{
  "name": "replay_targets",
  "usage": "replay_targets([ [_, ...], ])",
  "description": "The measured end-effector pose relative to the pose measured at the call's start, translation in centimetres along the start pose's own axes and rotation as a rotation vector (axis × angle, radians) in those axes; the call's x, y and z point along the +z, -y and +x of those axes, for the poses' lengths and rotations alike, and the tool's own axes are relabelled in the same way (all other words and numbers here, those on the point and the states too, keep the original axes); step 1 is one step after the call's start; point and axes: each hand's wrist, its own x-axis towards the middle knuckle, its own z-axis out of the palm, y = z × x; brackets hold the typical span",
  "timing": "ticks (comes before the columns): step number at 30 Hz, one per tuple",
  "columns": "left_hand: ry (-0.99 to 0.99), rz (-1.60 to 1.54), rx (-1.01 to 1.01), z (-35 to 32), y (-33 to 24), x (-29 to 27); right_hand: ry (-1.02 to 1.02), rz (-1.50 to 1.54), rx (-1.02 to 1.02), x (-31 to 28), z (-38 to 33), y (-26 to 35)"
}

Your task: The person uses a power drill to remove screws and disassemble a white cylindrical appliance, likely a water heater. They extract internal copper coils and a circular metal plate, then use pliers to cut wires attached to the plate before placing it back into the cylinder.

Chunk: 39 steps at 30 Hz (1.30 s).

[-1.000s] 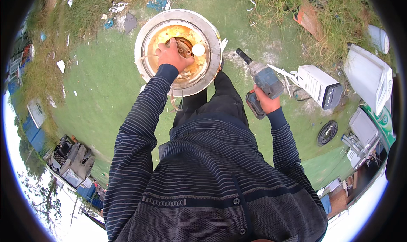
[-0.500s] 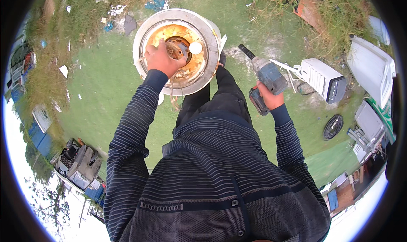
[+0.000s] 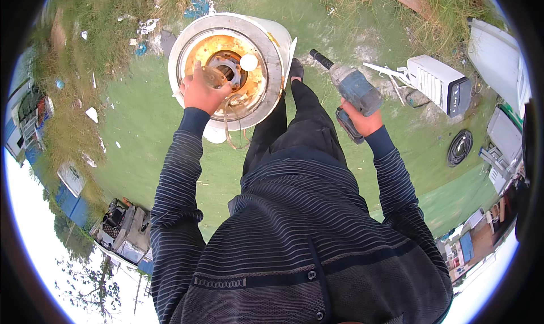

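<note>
A white cylindrical tank stands before me, its round end facing up with a rust-stained yellow recess. In its middle is a dark opening ringed by a grey metal collar. My left hand is closed round a brownish round metal cover, held over the left side of that opening. A white round disc shows beside the collar, and thin wires hang over the tank's near rim. Off to the right, my right hand grips a grey-blue cordless impact wrench by its handle; its dark socket points away from me.
Beyond the wrench lie a white appliance casing and white strips. A coil of black hose rests on the green ground at right. Grass and scraps of litter border the far and left sides. My foot is beside the tank.
My left hand has drawn the round cover left and off the middle of the opening, baring the grey collar. The right hand still holds the impact wrench. The whole view has shifted slightly.
</note>
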Motion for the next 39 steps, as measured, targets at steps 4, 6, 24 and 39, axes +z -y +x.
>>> replay_targets([
  [4, -0.005, -0.134, 0.019, -0.4, 0.0, -0.1, -0.021, 0.062, 0.034, 0.2, 0.1, 0.1],
  [6, -0.003, -0.158, 0.036, -0.3, 0.0, -0.1, -0.030, 0.097, 0.085, 0.6, 0.0, -0.3],
  [24, -0.050, -0.159, 0.106, 0.9, 0.0, -0.1, 0.261, -0.079, -0.206, -0.7, 0.0, 2.5],
  [39, 0.282, -0.269, 0.154, 5.4, 3.5, 0.8, 0.382, 0.066, -0.214, 7.6, -0.2, 3.5],
])
